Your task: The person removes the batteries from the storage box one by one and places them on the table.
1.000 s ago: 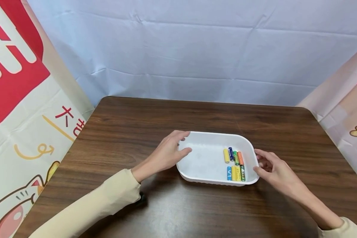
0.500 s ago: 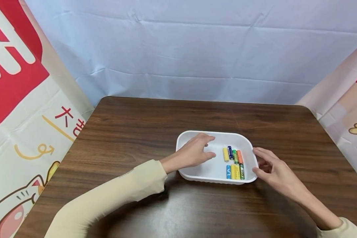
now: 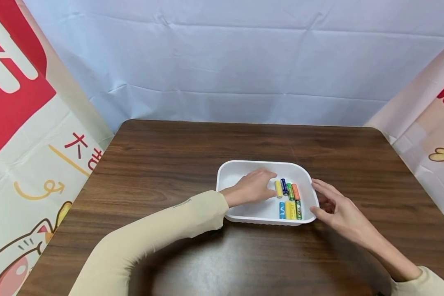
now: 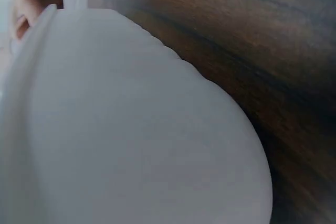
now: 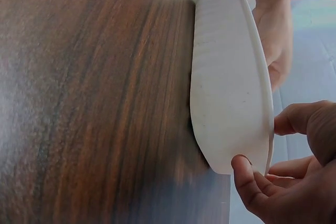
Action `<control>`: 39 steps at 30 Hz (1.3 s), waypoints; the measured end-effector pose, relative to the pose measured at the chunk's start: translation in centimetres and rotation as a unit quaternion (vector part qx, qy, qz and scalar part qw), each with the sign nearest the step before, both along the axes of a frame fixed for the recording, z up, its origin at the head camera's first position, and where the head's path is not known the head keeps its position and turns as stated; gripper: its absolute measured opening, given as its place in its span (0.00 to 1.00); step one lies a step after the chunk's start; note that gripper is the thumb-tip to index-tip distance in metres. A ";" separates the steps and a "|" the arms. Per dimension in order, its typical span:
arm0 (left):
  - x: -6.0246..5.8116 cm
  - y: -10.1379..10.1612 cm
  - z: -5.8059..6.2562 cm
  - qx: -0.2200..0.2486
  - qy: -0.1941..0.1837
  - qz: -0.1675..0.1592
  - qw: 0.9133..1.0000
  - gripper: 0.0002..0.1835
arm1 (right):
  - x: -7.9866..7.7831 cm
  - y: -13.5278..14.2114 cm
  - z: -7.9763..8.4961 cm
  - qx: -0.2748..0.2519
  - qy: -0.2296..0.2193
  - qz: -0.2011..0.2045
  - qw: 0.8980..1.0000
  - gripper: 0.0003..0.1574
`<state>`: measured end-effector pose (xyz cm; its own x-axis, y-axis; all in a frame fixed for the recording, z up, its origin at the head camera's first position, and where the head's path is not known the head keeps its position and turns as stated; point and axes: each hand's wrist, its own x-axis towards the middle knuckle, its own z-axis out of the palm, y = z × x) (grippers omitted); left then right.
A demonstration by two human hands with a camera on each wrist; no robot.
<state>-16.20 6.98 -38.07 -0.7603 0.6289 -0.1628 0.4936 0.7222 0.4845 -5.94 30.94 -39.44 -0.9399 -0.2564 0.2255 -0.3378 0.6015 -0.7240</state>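
Note:
Inside the white plastic tray [image 3: 244,164], my left hand [image 3: 253,187] reaches over the floor with its thumb and index finger apart. Its fingertips are close beside a yellow battery [image 3: 278,189]; contact cannot be made out. Several more batteries lie in two rows by the tray's right end, among them a dark blue one [image 3: 284,186], an orange one [image 3: 295,192] and a light blue one [image 3: 282,210]. My right hand [image 3: 336,207] holds the tray's right end, fingers curled at the rim and outer wall. In the left wrist view, the tray wall hides the left fingers.
The tray stands on a dark wood-grain table [image 3: 177,156]. Behind the table hangs a pale cloth [image 3: 222,61]. Printed cloths hang at the left [image 3: 59,123] and the right.
My left hand has moved from the tray's left rim rightward into the tray, up to the yellow battery. The right hand stays at the right end. The batteries keep their arrangement.

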 end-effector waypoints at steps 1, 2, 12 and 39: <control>-0.1 0.2 -0.2 -0.005 0.003 -0.002 1.000 0.32 | 0.0 0.0 0.0 0.001 0.000 0.000 1.000 0.39; -0.2 0.4 -0.4 -0.010 0.008 -0.006 1.000 0.32 | -0.1 0.0 0.0 0.001 -0.001 0.001 1.000 0.39; -0.9 1.5 -1.7 -0.039 0.054 -0.022 0.998 0.18 | 0.0 -0.2 0.0 0.007 0.003 -0.007 1.000 0.39; -0.8 1.6 -0.4 -0.065 0.058 -0.010 0.996 0.18 | 0.1 0.1 0.0 0.021 -0.007 -0.013 1.000 0.40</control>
